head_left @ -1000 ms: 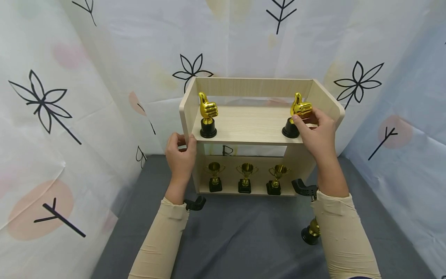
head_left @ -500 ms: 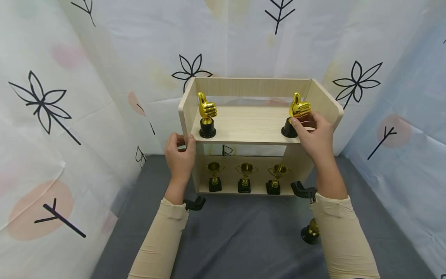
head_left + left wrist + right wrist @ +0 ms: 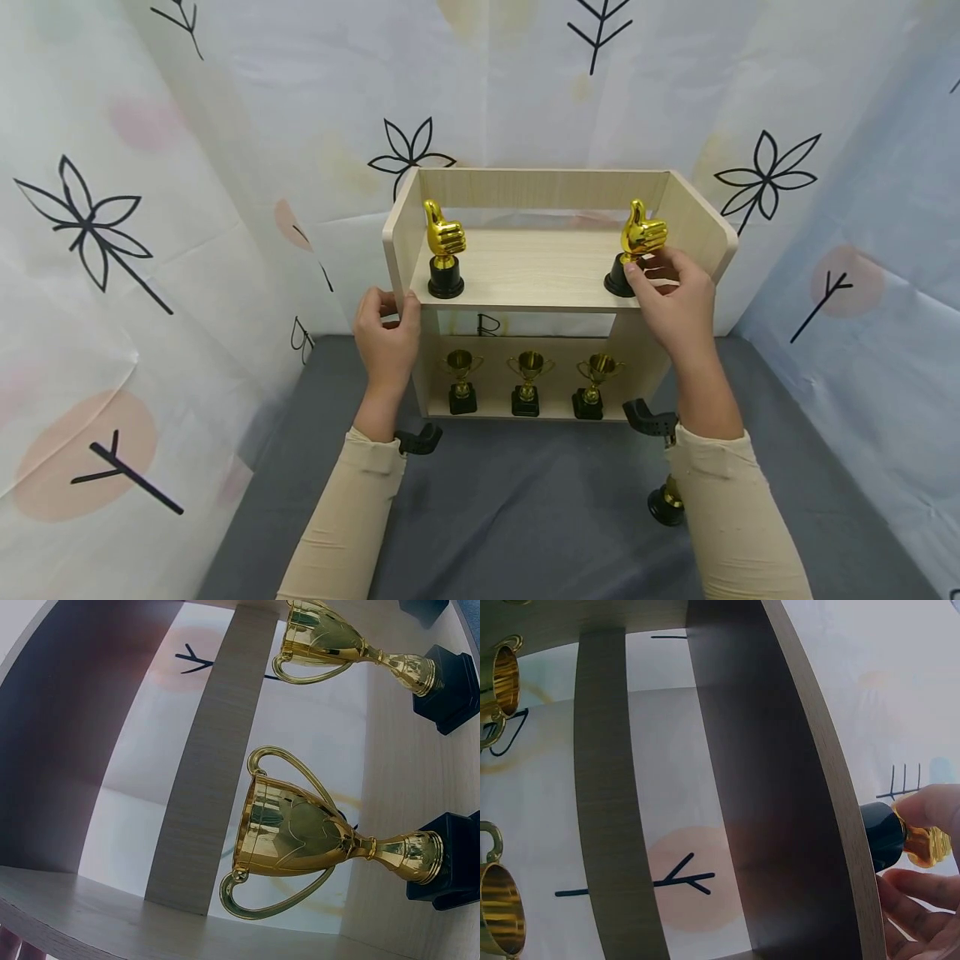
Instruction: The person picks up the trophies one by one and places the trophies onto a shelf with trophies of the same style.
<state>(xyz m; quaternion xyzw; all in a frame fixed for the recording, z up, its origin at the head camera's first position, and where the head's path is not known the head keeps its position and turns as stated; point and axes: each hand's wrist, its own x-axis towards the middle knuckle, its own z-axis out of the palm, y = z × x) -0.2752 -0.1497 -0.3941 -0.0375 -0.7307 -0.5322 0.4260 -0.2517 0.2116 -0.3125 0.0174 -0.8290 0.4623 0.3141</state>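
Observation:
On the right of the top board of a light wooden shelf (image 3: 525, 267) stands a gold thumbs-up trophy (image 3: 643, 229) with a round black base. My right hand (image 3: 678, 300) holds it low, the thumb by the black base (image 3: 883, 836) and the other fingers curled at its right side. A matching thumbs-up trophy (image 3: 446, 237) stands at the left end of the same board. My left hand (image 3: 390, 333) grips the front edge of the shelf's left side panel, thumb at the front. Its fingertips are partly hidden.
On the lower board stand three gold cup trophies, the left cup (image 3: 462, 379), the middle cup (image 3: 529, 382) and the right cup (image 3: 595, 383). Another gold trophy (image 3: 666, 504) on the grey cloth (image 3: 517, 517) is partly covered by my right sleeve. Patterned curtains (image 3: 247, 117) surround the table.
My right hand has slid a little down and left on the thumbs-up trophy, from the gold part toward the black base. The left hand keeps its grip on the shelf.

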